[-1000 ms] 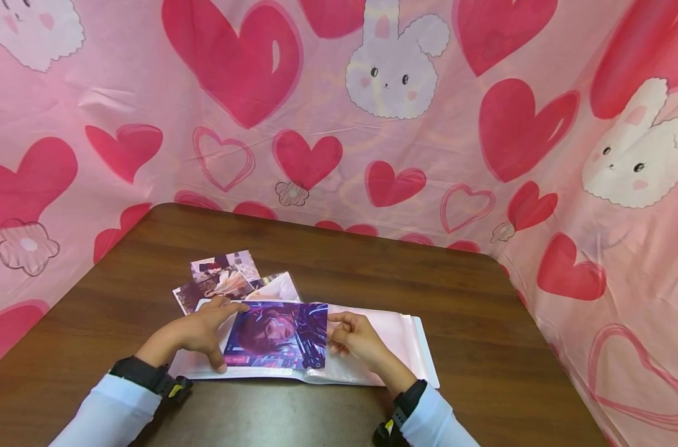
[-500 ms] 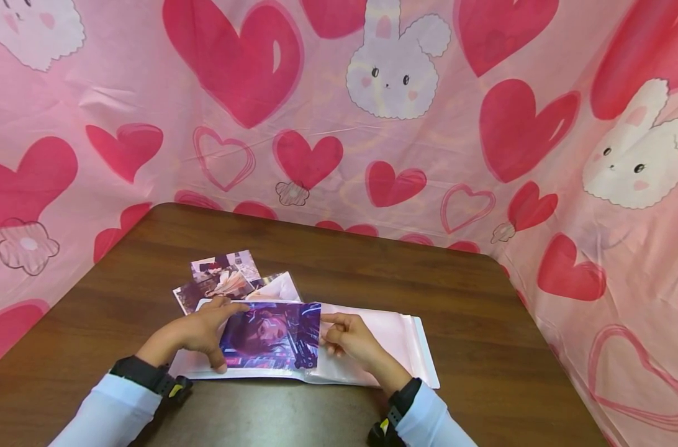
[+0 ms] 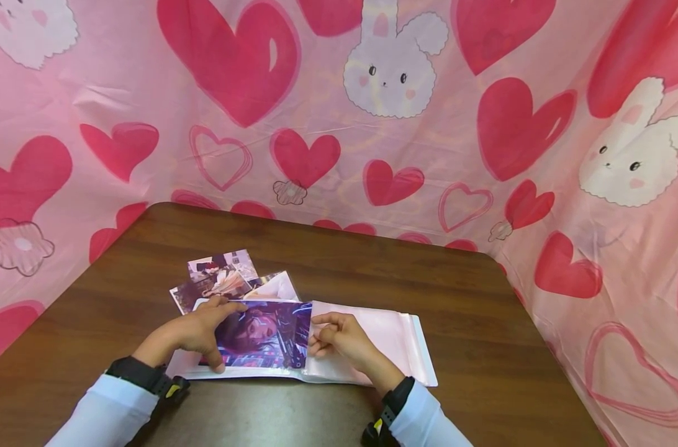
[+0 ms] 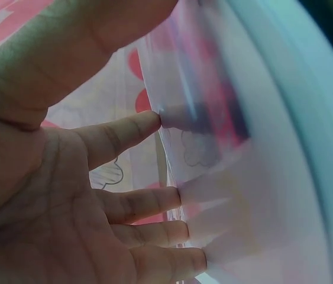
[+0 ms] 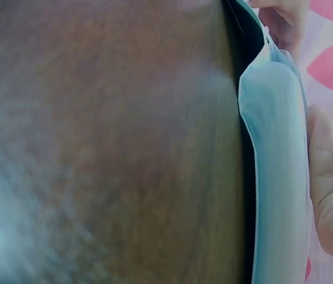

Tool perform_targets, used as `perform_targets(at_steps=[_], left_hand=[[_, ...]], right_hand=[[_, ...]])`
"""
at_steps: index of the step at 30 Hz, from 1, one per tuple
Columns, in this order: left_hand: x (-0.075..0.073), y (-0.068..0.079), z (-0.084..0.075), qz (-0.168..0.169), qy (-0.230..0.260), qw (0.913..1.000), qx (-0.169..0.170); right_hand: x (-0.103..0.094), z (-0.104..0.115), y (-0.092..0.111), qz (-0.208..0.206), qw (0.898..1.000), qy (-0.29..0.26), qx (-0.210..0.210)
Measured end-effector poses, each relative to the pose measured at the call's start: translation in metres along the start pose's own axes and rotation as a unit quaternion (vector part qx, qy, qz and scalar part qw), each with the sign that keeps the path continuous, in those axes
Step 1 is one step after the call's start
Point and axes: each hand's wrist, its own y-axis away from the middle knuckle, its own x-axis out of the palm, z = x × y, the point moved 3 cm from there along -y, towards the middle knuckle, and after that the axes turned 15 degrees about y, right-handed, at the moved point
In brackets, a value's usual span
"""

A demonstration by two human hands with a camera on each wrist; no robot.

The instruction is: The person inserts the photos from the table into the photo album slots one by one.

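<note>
Now the purple photo [image 3: 265, 336] farther left on the album [image 3: 375, 338].

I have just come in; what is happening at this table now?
A person has an open album on the wooden table, with a purple picture at its left page. The left hand is spread over that page, and the right hand is at the picture's right edge. I cannot tell whether the picture is inside a sleeve. Several other pictures lie overlapping just beyond the album.
</note>
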Motion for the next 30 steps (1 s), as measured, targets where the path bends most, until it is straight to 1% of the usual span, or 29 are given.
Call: perform_targets(at_steps=[7, 17, 25, 30], left_hand=[[-0.002, -0.001, 0.000, 0.000, -0.005, 1.0000, 0.002], [-0.002, -0.001, 0.001, -0.001, -0.012, 0.9999, 0.008], [-0.001, -0.001, 0.000, -0.001, -0.016, 0.9999, 0.003], [0.000, -0.002, -0.001, 0.000, -0.024, 0.9997, 0.000]], right_hand=[[0.004, 0.001, -0.001, 0.009, 1.000, -0.009, 0.013], [0.014, 0.005, -0.002, 0.019, 1.000, -0.014, 0.014], [0.022, 0.013, 0.000, 0.034, 0.999, 0.001, 0.004], [0.024, 0.013, -0.001, 0.036, 0.999, 0.006, 0.005]])
